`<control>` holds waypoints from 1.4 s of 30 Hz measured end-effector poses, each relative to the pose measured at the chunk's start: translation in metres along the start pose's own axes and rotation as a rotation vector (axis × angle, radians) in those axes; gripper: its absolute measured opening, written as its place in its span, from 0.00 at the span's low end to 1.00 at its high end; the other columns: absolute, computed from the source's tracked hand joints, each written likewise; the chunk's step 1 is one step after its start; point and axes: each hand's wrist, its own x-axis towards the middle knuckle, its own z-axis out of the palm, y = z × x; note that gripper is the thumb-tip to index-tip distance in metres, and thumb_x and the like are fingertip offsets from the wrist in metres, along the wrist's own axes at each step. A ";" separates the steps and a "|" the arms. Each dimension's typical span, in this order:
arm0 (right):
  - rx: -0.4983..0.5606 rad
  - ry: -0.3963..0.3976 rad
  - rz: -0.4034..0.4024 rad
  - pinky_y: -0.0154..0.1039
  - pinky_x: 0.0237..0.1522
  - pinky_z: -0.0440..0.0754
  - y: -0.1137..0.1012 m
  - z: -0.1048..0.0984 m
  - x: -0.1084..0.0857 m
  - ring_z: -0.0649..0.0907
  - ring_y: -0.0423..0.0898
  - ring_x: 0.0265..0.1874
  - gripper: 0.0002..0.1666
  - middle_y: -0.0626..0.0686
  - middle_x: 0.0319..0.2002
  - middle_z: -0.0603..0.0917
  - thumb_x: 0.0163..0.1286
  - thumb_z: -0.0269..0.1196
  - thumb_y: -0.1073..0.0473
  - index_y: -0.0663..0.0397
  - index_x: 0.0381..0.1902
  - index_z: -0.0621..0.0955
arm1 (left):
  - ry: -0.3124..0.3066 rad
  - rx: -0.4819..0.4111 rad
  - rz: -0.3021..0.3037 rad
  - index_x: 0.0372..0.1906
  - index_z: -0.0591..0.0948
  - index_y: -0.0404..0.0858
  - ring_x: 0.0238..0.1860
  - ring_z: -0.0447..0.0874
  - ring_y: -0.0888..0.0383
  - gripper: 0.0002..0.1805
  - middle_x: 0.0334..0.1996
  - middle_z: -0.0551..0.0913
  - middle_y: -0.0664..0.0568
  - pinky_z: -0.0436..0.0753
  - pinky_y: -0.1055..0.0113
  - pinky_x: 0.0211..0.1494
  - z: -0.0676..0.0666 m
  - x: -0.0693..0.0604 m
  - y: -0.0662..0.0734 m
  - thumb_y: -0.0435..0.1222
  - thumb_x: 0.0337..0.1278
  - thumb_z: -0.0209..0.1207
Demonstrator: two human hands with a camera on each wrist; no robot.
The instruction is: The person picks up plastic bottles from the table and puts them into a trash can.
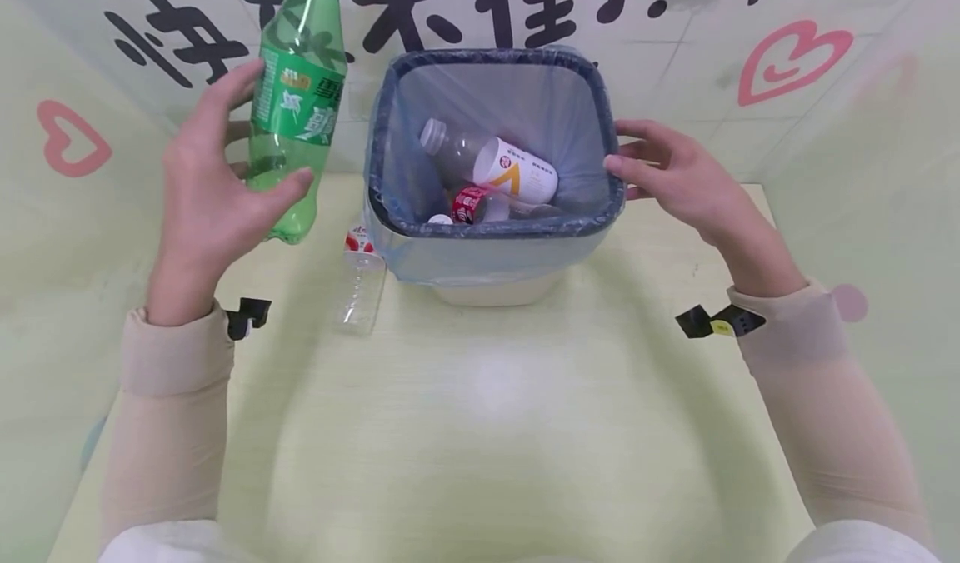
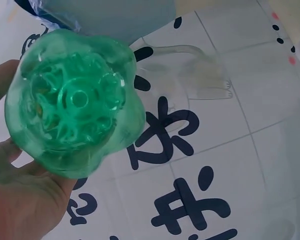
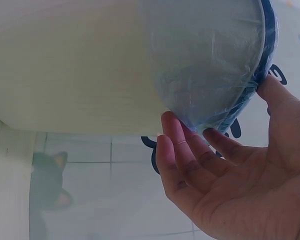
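My left hand (image 1: 217, 171) holds a green plastic soda bottle (image 1: 300, 92) upright, left of the trash bin, with thumb and fingers around its sides. In the left wrist view the bottle's lobed base (image 2: 77, 102) faces the camera. My right hand (image 1: 686, 176) grips the right side of the bin's dark rim (image 1: 495, 228); its thumb is on the rim and its fingers (image 3: 182, 145) are against the bagged outside. A blue translucent bag lines the bin. Inside lie a white-labelled bottle (image 1: 517, 171), a red-labelled bottle (image 1: 468, 205) and a clear bottle neck (image 1: 442, 138).
A clear plastic bottle with a red-and-white label (image 1: 362, 284) lies on the pale table (image 1: 495, 430), left of the bin. Behind stands a light wall with black lettering (image 1: 405, 13) and pink hearts (image 1: 795, 62).
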 end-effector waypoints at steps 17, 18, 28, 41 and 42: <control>-0.004 0.008 0.002 0.33 0.49 0.81 0.001 0.000 0.000 0.81 0.47 0.48 0.39 0.58 0.58 0.76 0.73 0.61 0.47 0.49 0.76 0.62 | -0.006 -0.013 0.153 0.73 0.67 0.50 0.51 0.83 0.57 0.47 0.65 0.75 0.59 0.82 0.78 0.44 -0.004 0.019 0.016 0.26 0.44 0.71; -0.005 0.009 0.003 0.33 0.49 0.81 0.001 0.000 0.000 0.81 0.47 0.48 0.39 0.58 0.58 0.76 0.73 0.61 0.47 0.49 0.76 0.62 | -0.011 -0.014 0.167 0.72 0.68 0.50 0.52 0.83 0.57 0.46 0.65 0.75 0.59 0.82 0.78 0.44 -0.004 0.020 0.017 0.26 0.44 0.71; 0.023 0.035 0.013 0.32 0.49 0.81 0.001 -0.001 0.002 0.83 0.45 0.46 0.39 0.58 0.61 0.75 0.71 0.63 0.49 0.44 0.76 0.63 | -0.082 -0.148 0.023 0.76 0.57 0.52 0.51 0.80 0.57 0.54 0.64 0.76 0.52 0.83 0.71 0.48 0.004 0.034 0.039 0.24 0.41 0.66; 0.089 0.048 -0.001 0.30 0.46 0.81 0.003 -0.002 0.000 0.83 0.45 0.44 0.39 0.58 0.58 0.76 0.71 0.65 0.54 0.44 0.76 0.63 | -0.128 -0.072 0.312 0.73 0.65 0.45 0.55 0.72 0.62 0.43 0.63 0.71 0.59 0.80 0.75 0.48 0.012 0.070 0.076 0.30 0.47 0.63; 0.092 0.048 -0.002 0.30 0.46 0.81 0.003 -0.002 0.000 0.83 0.45 0.45 0.39 0.58 0.59 0.76 0.71 0.65 0.54 0.45 0.76 0.62 | -0.142 -0.085 0.307 0.73 0.65 0.45 0.55 0.72 0.61 0.42 0.63 0.71 0.59 0.81 0.74 0.50 0.014 0.072 0.079 0.30 0.47 0.63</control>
